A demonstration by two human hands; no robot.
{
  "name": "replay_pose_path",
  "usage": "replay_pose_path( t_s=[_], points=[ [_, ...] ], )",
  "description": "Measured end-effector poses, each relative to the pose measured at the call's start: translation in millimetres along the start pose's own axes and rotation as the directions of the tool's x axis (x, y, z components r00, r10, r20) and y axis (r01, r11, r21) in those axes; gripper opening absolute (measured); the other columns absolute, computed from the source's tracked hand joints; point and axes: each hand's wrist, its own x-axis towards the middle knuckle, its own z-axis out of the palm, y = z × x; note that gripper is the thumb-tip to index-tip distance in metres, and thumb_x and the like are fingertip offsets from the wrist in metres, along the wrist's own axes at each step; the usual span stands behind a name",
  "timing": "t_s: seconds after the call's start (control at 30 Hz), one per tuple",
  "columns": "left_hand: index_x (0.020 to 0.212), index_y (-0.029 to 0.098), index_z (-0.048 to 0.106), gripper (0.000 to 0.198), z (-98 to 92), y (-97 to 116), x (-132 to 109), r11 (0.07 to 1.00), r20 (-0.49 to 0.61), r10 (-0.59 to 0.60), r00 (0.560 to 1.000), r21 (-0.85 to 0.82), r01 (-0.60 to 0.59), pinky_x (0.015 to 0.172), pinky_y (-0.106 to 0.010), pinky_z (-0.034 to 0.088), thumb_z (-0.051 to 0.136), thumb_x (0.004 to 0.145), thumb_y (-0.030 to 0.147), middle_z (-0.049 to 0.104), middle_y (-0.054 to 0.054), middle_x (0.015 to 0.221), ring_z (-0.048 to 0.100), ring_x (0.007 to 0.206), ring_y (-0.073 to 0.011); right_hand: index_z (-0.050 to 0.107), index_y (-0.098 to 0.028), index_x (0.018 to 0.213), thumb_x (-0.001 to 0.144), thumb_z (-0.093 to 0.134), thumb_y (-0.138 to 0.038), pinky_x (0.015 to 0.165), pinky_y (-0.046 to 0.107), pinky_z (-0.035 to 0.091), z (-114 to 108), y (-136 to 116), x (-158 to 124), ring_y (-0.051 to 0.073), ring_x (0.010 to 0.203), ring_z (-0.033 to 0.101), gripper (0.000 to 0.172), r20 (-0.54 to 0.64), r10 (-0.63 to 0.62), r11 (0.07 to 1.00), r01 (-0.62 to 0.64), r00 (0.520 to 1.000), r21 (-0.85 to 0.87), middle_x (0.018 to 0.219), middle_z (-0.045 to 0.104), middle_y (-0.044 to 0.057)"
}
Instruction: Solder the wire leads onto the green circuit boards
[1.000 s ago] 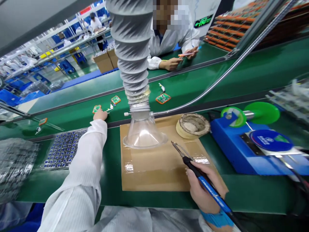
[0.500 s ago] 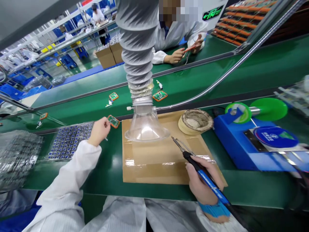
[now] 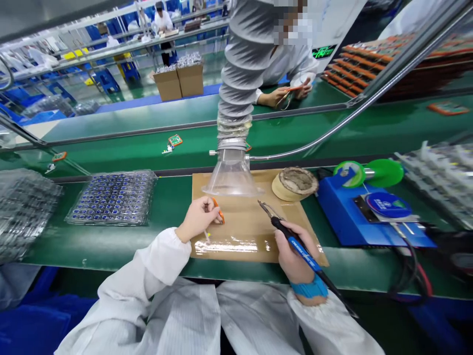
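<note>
Over the left part of the taped cardboard sheet (image 3: 236, 231), my left hand (image 3: 199, 217) pinches a circuit board (image 3: 219, 211) with an orange edge, seen nearly edge-on. A thin white lead (image 3: 207, 235) pokes out below that hand. My right hand (image 3: 295, 249), with a blue band at its wrist, is closed around the blue and black handle of a soldering iron (image 3: 295, 241). The iron's tip points up and left, apart from the board. Just above both hands hangs the clear funnel hood (image 3: 232, 177) of a ribbed grey duct.
A round tip-cleaning pot (image 3: 294, 184) stands at the sheet's back right. Beside it is a blue solder feeder (image 3: 369, 207). Clear trays of small blue parts (image 3: 114, 197) lie left. Boards (image 3: 175, 140) rest on the green belt; a co-worker's hands (image 3: 283, 96) are beyond.
My left hand has brought the circuit board rightward from beside the trays to over the cardboard, turning it edge-on. My right hand keeps hold of the soldering iron. The camera view has shifted.
</note>
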Motion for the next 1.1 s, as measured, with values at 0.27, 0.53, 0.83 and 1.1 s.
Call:
replay_pose_path(
  t_s=[0.27, 0.53, 0.83, 1.1],
  points=[
    [0.109, 0.02, 0.062, 0.026, -29.2, -11.9, 11.6, 0.787, -0.059, 0.103, 0.993, 0.615, -0.045, 0.069, -0.026, 0.047, 0.054, 0.085, 0.011, 0.067, 0.0, 0.08, 0.063, 0.072, -0.0152, 0.072, -0.019, 0.102, 0.088, 0.07, -0.035, 0.077, 0.036, 0.059, 7.2, -2.0, -6.8, 0.023, 0.085, 0.073, 0.021, 0.018, 0.033, 0.999, -0.034, 0.999, 0.026, 0.096, 0.076, 0.009],
    [0.126, 0.019, 0.068, 0.035, -20.2, -8.5, 1.6, 0.467, 0.152, 0.278, 0.948, 0.841, -0.272, 0.076, -0.03, 0.049, 0.052, 0.095, 0.022, 0.074, -0.009, 0.108, 0.07, 0.092, -0.022, 0.071, -0.02, 0.101, 0.089, 0.069, -0.036, 0.077, 0.036, 0.06, 7.3, -1.3, -4.2, 0.023, 0.085, 0.074, 0.02, 0.021, 0.04, 0.999, -0.041, 0.999, 0.033, 0.095, 0.077, 0.009],
    [0.104, 0.018, 0.075, 0.027, -11.2, -1.9, 10.4, 0.66, -0.082, 0.158, 0.984, 0.75, -0.044, 0.074, -0.032, 0.047, 0.058, 0.096, 0.036, 0.073, -0.006, 0.086, 0.067, 0.082, -0.022, 0.072, -0.02, 0.102, 0.088, 0.07, -0.042, 0.081, 0.037, 0.06, 5.5, -9.3, -5.8, 0.024, 0.089, 0.075, 0.026, 0.063, 0.114, 0.993, -0.115, 0.991, 0.023, 0.099, 0.077, 0.009],
    [0.13, 0.019, 0.064, 0.038, 0.0, -13.7, -21.6, 0.398, 0.243, 0.263, 0.934, 0.854, -0.334, 0.094, -0.039, 0.047, 0.056, 0.097, 0.035, 0.068, -0.011, 0.12, 0.062, 0.108, -0.025, 0.064, -0.023, 0.127, 0.093, 0.06, -0.054, 0.104, 0.044, 0.051, 38.4, -25.5, -14.2, 0.029, 0.114, 0.07, 0.046, 0.375, 0.147, 0.987, -0.162, 0.915, 0.008, 0.108, 0.078, 0.008]
  ],
)
